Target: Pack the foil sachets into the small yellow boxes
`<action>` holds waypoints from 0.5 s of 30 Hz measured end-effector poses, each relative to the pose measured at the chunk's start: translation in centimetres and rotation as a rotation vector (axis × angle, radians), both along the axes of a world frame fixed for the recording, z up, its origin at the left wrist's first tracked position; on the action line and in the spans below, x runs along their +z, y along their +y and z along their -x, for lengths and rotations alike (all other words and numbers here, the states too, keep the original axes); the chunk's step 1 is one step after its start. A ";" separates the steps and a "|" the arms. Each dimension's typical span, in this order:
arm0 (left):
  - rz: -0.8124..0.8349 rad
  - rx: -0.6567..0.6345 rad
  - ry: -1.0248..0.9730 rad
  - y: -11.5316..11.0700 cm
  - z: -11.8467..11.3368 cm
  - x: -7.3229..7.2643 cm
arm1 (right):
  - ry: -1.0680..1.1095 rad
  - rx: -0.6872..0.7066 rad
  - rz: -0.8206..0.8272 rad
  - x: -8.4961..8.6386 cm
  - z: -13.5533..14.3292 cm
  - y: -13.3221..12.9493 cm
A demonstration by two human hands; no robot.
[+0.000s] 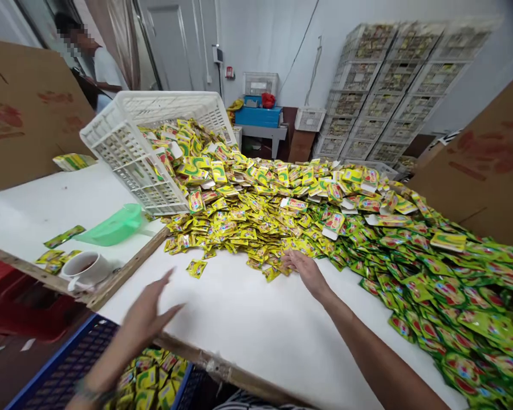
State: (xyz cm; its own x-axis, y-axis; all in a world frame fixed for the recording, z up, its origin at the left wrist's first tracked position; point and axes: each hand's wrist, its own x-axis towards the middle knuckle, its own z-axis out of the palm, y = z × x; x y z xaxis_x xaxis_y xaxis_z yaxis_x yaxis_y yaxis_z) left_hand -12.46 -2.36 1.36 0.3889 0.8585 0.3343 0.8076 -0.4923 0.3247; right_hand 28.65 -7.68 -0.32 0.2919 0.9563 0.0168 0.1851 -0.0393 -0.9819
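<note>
My left hand [144, 313] hovers over the left front of the white tabletop [256, 324], slightly blurred. Its thumb and fingers are spread, with nothing between them. At the near edge of a heap of small yellow sachets [235, 219], my right hand [305, 272] has its fingers stretched out against the sachets, and no sachet shows in its grip. A lone yellow sachet [195, 268] lies between the hands. Green sachets with red fruit pictures [440, 285] pile up on the right. Small yellow boxes [294, 204] lie across the top and back of the heap.
A tilted white crate [132, 145] spills yellow boxes at the left. A mug [88, 270] and a green plastic scoop [115, 226] stand nearby. Below the table edge is a blue basket [64, 356] of yellow packs. Cardboard boxes flank both sides; stacked crates [376, 91] and a person stand behind.
</note>
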 end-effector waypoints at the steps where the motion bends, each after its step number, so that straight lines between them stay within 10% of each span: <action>1: 0.027 -0.065 -0.060 0.6 -3.9 -0.2 | -0.080 0.016 -0.005 0.8 -0.3 1.0; 7: 0.209 -0.412 -0.169 2.0 -21.2 -4.7 | -0.692 0.141 -0.022 7.8 -0.9 9.2; 15: 0.257 -0.617 -0.075 0.9 -22.3 -9.5 | -1.118 0.021 0.178 11.9 -3.2 24.5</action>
